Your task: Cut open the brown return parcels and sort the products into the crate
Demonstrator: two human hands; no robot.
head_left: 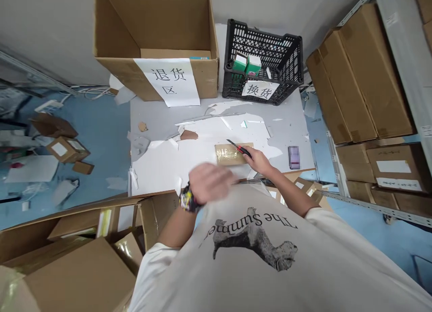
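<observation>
A small brown cardboard box [224, 155] with shiny clear tape lies on the white worktable [155, 166], close to its front edge. My right hand [258, 160] grips a red and black box cutter [243, 150], its blade pointing left above the box. Nearer to my chest, my left hand [211, 182] is smeared by motion, just in front of the box and to its left. Its fingers are too blurred to read, and I cannot make out anything in it. A patterned watch is on the left wrist.
At the table's back stand a large open carton [205, 78] with a paper sign and a black plastic crate [229, 85] holding small green-white boxes. A phone [294, 157] lies at right. Cartons fill the right shelf [381, 193] and a big box [148, 222] at lower left.
</observation>
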